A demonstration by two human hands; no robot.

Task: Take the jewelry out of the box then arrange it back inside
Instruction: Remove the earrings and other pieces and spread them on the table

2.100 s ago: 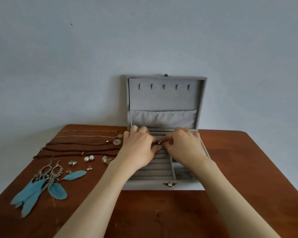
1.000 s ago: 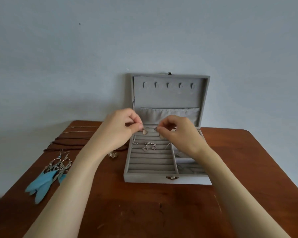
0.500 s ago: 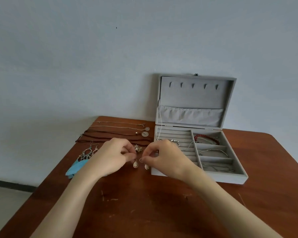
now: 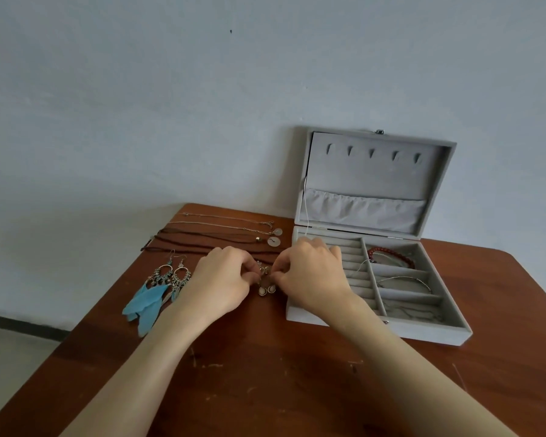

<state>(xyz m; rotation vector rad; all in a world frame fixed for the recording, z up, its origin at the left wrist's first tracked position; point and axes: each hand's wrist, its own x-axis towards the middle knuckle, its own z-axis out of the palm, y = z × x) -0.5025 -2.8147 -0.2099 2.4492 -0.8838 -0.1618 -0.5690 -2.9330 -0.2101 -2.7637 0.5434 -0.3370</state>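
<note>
A grey jewelry box (image 4: 429, 334) stands open at the table's right, lid upright against the wall. A red bracelet (image 4: 391, 254) and thin silver bangles (image 4: 404, 280) lie in its right compartments. Just left of the box, my left hand (image 4: 224, 283) and my right hand (image 4: 309, 275) meet over the table, each pinching one of a pair of pale teardrop earrings (image 4: 266, 290), whose drops touch the wood. A small metal piece (image 4: 263, 269) sits between my fingertips. The ring rows of the box are partly hidden behind my right hand.
Blue feather earrings (image 4: 158, 294) lie at the left of the wooden table (image 4: 265, 389). Behind my hands lie brown cord necklaces (image 4: 208, 244) and thin chains with round pale pendants (image 4: 274, 237). The wall is close behind; the table's left edge drops to the floor.
My hands lifted the pair of teardrop earrings out of the box, carried them left and lowered them to the table. The view has swung left, so the box now sits to the right.
</note>
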